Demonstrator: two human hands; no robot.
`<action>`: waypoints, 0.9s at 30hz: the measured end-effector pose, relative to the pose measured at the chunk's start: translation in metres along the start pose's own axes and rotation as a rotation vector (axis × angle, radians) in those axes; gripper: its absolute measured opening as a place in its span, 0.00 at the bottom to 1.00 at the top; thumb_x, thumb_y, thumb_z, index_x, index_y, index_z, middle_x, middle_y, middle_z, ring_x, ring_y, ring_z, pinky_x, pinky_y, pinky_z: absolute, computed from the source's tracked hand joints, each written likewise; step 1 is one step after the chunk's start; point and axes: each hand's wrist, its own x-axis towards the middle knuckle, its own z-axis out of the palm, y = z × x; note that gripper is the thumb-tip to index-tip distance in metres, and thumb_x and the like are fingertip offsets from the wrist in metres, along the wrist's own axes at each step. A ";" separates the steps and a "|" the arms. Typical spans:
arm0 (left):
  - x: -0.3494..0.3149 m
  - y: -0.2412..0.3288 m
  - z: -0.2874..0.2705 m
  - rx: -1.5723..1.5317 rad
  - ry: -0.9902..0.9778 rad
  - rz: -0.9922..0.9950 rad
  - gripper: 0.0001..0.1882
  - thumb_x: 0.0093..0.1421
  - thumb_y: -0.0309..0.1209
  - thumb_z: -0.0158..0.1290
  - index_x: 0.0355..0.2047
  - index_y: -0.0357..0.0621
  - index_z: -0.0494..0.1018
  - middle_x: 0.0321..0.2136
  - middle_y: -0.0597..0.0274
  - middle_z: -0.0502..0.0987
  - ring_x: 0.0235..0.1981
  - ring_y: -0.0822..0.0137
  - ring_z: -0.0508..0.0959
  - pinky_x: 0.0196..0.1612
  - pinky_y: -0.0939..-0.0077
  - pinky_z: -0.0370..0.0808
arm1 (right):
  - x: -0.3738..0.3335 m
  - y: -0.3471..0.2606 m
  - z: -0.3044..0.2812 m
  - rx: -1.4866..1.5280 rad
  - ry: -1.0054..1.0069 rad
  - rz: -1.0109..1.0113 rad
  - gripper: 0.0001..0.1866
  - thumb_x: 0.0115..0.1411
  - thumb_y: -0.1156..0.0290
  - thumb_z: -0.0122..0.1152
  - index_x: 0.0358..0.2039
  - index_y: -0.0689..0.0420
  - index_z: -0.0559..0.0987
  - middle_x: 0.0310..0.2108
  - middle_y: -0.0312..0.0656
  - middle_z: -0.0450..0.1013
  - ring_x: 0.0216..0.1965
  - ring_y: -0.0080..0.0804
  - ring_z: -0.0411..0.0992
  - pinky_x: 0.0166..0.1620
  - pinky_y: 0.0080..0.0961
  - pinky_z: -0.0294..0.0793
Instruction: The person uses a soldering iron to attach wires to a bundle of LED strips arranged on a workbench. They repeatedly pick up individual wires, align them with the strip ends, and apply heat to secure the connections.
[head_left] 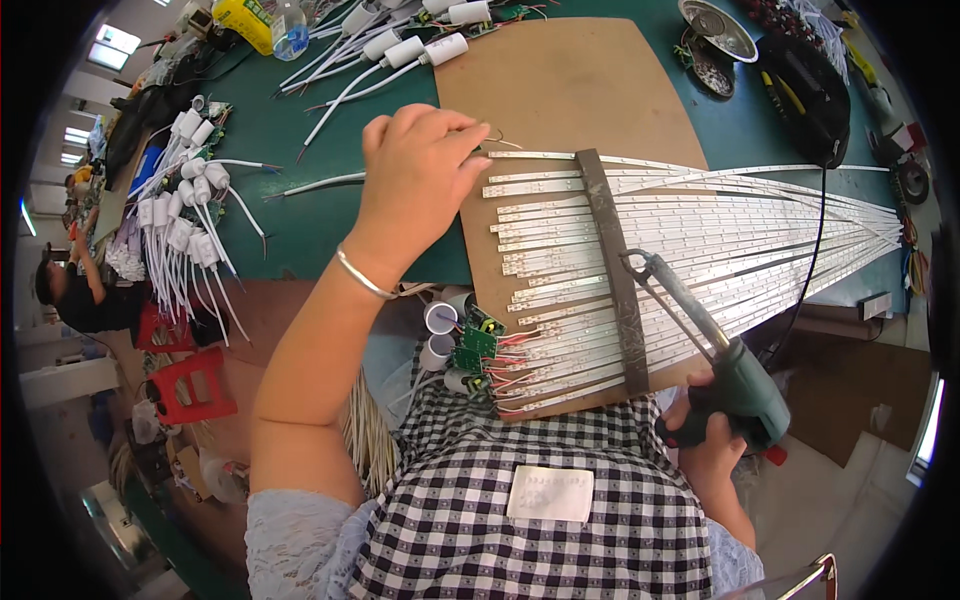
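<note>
My left hand point(415, 175) is above the brown board, thumb and fingers pinched together. A thin wire point(505, 138) sticks out from its fingertips, near the end of the uppermost LED strip point(535, 155). Behind this hand runs a white cable point(325, 183); whether the hand also holds it is hidden. My right hand point(712, 452) grips the handle of a dark green soldering gun point(752, 395), whose metal barrel points up-left over the strips. A dark bar point(612, 270) lies across the row of LED strips. Several strips at the near end have red and white wires joined to green circuit boards point(475, 348).
The brown board point(570, 80) rests on a green table point(390, 115). White-capped drivers with cables point(190, 215) are piled left, and more point(405, 50) at the back. A metal dish point(720, 28) and black case point(805, 100) stand far right. A black cord point(822, 235) crosses the strips.
</note>
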 end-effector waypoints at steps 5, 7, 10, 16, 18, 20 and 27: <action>0.016 -0.001 0.023 -0.051 -0.029 -0.034 0.07 0.54 0.32 0.57 0.33 0.47 0.79 0.33 0.68 0.79 0.41 0.64 0.74 0.48 0.65 0.60 | -0.003 0.000 -0.002 0.040 -0.002 0.023 0.27 0.60 0.62 0.55 0.52 0.69 0.65 0.45 0.49 0.70 0.27 0.31 0.73 0.33 0.29 0.76; 0.019 0.000 0.020 -0.025 -0.061 -0.012 0.05 0.55 0.31 0.56 0.31 0.46 0.78 0.29 0.65 0.79 0.36 0.63 0.75 0.45 0.65 0.63 | -0.003 0.002 -0.005 0.049 -0.030 0.025 0.26 0.60 0.63 0.54 0.53 0.69 0.65 0.46 0.49 0.70 0.28 0.31 0.73 0.34 0.30 0.76; 0.014 0.000 0.006 -0.284 -0.031 -0.184 0.05 0.56 0.30 0.55 0.30 0.42 0.76 0.25 0.64 0.79 0.27 0.63 0.76 0.39 0.67 0.67 | -0.002 0.003 -0.003 0.065 -0.050 0.000 0.25 0.60 0.64 0.53 0.53 0.68 0.65 0.46 0.50 0.70 0.28 0.31 0.73 0.34 0.30 0.76; -0.029 0.044 -0.045 -0.706 -0.333 -0.361 0.06 0.53 0.29 0.57 0.30 0.41 0.75 0.21 0.69 0.77 0.23 0.71 0.71 0.41 0.72 0.64 | -0.003 -0.003 -0.003 0.065 -0.081 0.097 0.25 0.60 0.62 0.53 0.52 0.66 0.67 0.41 0.48 0.73 0.28 0.30 0.73 0.36 0.30 0.76; -0.042 0.061 -0.052 -0.576 -0.409 -0.287 0.03 0.51 0.28 0.58 0.27 0.45 0.75 0.20 0.69 0.76 0.25 0.73 0.71 0.44 0.73 0.59 | 0.001 -0.011 0.007 -0.054 -0.071 0.109 0.29 0.58 0.52 0.56 0.48 0.66 0.68 0.27 0.45 0.71 0.24 0.29 0.72 0.33 0.26 0.74; -0.056 0.069 -0.048 -0.481 -0.321 -0.186 0.04 0.49 0.27 0.58 0.24 0.49 0.74 0.18 0.71 0.74 0.23 0.68 0.72 0.39 0.69 0.59 | 0.002 -0.015 0.011 -0.128 -0.095 0.135 0.32 0.57 0.47 0.58 0.46 0.66 0.70 0.21 0.43 0.71 0.23 0.28 0.71 0.31 0.24 0.73; -0.069 0.080 -0.046 -0.551 -0.334 -0.298 0.05 0.46 0.26 0.58 0.22 0.48 0.73 0.19 0.69 0.73 0.24 0.66 0.71 0.36 0.69 0.60 | -0.008 -0.008 0.001 -0.169 -0.186 0.100 0.22 0.56 0.61 0.60 0.45 0.65 0.73 0.24 0.40 0.74 0.25 0.27 0.74 0.33 0.26 0.75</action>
